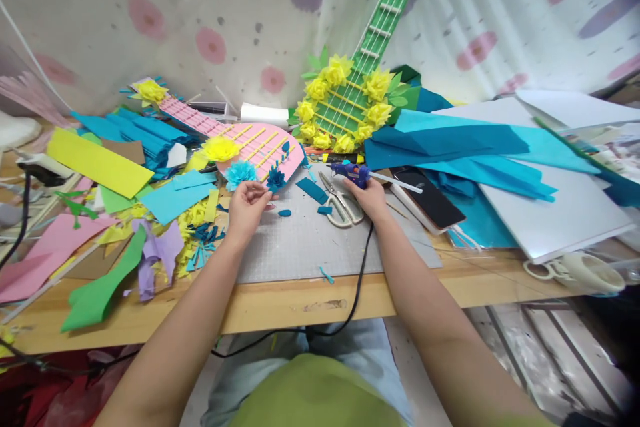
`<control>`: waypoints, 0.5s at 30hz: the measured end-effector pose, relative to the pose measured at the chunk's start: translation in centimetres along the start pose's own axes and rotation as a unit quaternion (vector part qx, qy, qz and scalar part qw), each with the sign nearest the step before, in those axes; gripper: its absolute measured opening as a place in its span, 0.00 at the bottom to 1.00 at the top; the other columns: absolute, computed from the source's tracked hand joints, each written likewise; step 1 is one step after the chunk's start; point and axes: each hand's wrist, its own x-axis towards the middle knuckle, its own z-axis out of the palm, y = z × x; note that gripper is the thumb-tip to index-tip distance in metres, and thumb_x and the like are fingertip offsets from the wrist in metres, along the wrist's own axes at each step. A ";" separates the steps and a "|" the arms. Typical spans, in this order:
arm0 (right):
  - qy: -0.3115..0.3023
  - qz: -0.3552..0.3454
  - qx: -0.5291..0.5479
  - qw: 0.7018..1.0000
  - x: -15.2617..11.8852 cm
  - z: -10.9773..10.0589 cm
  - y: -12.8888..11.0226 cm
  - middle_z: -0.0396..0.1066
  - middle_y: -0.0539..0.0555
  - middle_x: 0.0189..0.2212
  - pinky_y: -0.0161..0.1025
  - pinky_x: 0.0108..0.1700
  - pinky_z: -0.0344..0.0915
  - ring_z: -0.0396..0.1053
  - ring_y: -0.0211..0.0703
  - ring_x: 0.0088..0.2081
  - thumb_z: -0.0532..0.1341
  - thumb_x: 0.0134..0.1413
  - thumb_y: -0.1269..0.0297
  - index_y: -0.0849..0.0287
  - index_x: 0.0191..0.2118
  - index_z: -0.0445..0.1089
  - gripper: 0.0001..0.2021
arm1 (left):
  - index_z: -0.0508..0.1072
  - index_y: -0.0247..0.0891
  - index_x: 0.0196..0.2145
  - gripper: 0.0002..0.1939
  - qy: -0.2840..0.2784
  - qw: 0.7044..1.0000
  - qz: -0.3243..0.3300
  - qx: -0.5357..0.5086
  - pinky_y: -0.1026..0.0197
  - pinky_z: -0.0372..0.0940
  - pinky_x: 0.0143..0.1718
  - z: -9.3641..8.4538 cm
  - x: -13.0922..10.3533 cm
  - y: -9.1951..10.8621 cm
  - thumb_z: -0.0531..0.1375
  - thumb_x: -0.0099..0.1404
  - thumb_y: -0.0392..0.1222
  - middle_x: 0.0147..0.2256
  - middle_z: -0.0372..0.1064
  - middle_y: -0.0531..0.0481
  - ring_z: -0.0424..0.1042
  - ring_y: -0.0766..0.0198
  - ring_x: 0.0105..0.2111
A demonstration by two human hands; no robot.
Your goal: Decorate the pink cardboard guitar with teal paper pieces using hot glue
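Note:
My right hand (371, 199) is wrapped round a blue glue gun (351, 175), with a white glue stick poking out of its back and a black cord trailing down. The fingers of my left hand (247, 212) are pinched together beside the pink paper guitar (273, 140); anything between them is too small to make out. Close to those fingertips are a light blue paper flower (241, 174) and a dark blue paper flower (276, 179) on the guitar's body. A small dark blue paper petal (285, 213) lies on the grey cutting mat (300, 250). Scissors (341, 203) rest beside my right hand.
Behind stands a green paper guitar (345, 103) ringed with yellow flowers. Coloured paper scraps, including a yellow sheet (100, 163), cover the left side. At right are blue paper sheets (450, 143), a phone (430, 197), white boards (555, 213) and a tape dispenser (580, 271).

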 end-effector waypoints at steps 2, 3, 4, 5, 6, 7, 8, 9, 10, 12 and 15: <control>-0.016 -0.003 -0.057 0.998 0.1 0.2 0.0 0.75 0.63 0.35 0.48 0.44 0.64 0.71 0.57 0.41 0.61 0.41 0.40 0.64 0.40 0.73 0.29 | 0.65 0.38 0.30 0.18 0.006 1.000 0.011 0.009 0.64 0.71 0.25 -0.4 0.6 1.1 0.68 0.43 0.42 0.24 0.70 0.54 0.76 0.61 0.28; -0.021 -0.008 -0.079 0.997 0.1 0.2 -0.1 0.74 0.64 0.36 0.49 0.44 0.64 0.71 0.57 0.41 0.60 0.43 0.41 0.63 0.41 0.72 0.29 | 0.66 0.37 0.29 0.17 0.008 1.000 0.016 0.015 0.63 0.71 0.25 -0.6 0.9 1.7 0.68 0.43 0.41 0.24 0.70 0.54 0.75 0.61 0.28; -0.019 -0.017 -0.098 0.995 0.1 0.2 -0.1 0.74 0.64 0.37 0.49 0.45 0.63 0.70 0.57 0.42 0.60 0.43 0.41 0.63 0.42 0.71 0.29 | 0.67 0.37 0.28 0.16 0.005 1.000 0.020 0.023 0.64 0.71 0.25 -0.8 1.3 2.3 0.67 0.42 0.41 0.23 0.70 0.53 0.75 0.61 0.27; -0.008 -0.031 -0.115 0.993 0.0 0.1 -0.2 0.73 0.65 0.39 0.50 0.45 0.63 0.69 0.57 0.43 0.60 0.43 0.41 0.63 0.42 0.70 0.29 | 0.68 0.36 0.28 0.14 -0.003 0.999 0.028 0.033 0.63 0.71 0.26 -0.9 1.6 2.9 0.67 0.43 0.40 0.23 0.71 0.52 0.75 0.62 0.27; 0.012 -0.049 -0.134 0.990 -0.2 -0.2 -0.3 0.72 0.65 0.40 0.50 0.46 0.62 0.68 0.57 0.44 0.61 0.43 0.42 0.63 0.41 0.69 0.28 | 0.69 0.35 0.27 0.12 -0.005 0.999 0.034 0.041 0.63 0.71 0.27 -1.0 1.9 3.6 0.67 0.44 0.39 0.23 0.71 0.52 0.75 0.62 0.27; 0.034 -0.067 -0.155 0.985 -0.4 -0.5 -0.4 0.71 0.65 0.40 0.50 0.46 0.62 0.67 0.58 0.45 0.61 0.42 0.42 0.62 0.39 0.68 0.27 | 0.70 0.35 0.26 0.11 -0.005 0.998 0.032 0.050 0.63 0.71 0.27 -1.1 2.3 4.2 0.66 0.44 0.38 0.22 0.70 0.52 0.74 0.63 0.26; 0.052 -0.083 -0.180 0.979 -0.8 -1.0 -0.5 0.70 0.65 0.40 0.50 0.46 0.61 0.66 0.58 0.45 0.62 0.41 0.43 0.61 0.36 0.68 0.25 | 0.70 0.34 0.25 0.10 -0.004 0.998 0.029 0.060 0.62 0.71 0.27 -1.1 2.6 4.7 0.66 0.44 0.36 0.22 0.69 0.53 0.73 0.64 0.25; 0.061 -0.093 -0.206 0.972 -1.2 -1.5 -0.7 0.70 0.64 0.38 0.49 0.45 0.61 0.66 0.58 0.44 0.63 0.41 0.43 0.60 0.33 0.66 0.23 | 0.70 0.34 0.25 0.09 -0.004 0.997 0.025 0.071 0.62 0.72 0.27 -1.2 2.8 5.2 0.66 0.44 0.35 0.21 0.69 0.53 0.73 0.65 0.24; 0.055 -0.095 -0.231 0.967 -1.6 -2.1 -1.0 0.70 0.63 0.34 0.48 0.43 0.61 0.66 0.56 0.42 0.63 0.40 0.44 0.59 0.30 0.65 0.21 | 0.70 0.34 0.25 0.08 -0.006 0.996 0.020 0.083 0.61 0.72 0.27 -1.2 3.1 5.6 0.65 0.44 0.34 0.21 0.69 0.53 0.72 0.66 0.23; -0.003 -0.080 -0.261 0.962 -2.6 -2.9 -2.0 0.68 0.57 0.27 0.44 0.36 0.60 0.66 0.51 0.34 0.63 0.41 0.45 0.56 0.26 0.61 0.19 | 0.70 0.34 0.24 0.06 -0.010 0.994 0.012 0.110 0.61 0.71 0.25 -1.3 3.5 6.2 0.64 0.45 0.32 0.21 0.67 0.53 0.70 0.67 0.22; -0.131 -0.098 -0.238 0.957 -3.7 -2.5 -4.3 0.65 0.51 0.21 0.39 0.30 0.56 0.64 0.44 0.27 0.62 0.45 0.47 0.55 0.24 0.59 0.18 | 0.70 0.34 0.24 0.05 -0.018 0.989 0.005 0.144 0.64 0.69 0.20 -1.5 3.9 6.7 0.61 0.46 0.30 0.20 0.66 0.54 0.68 0.68 0.20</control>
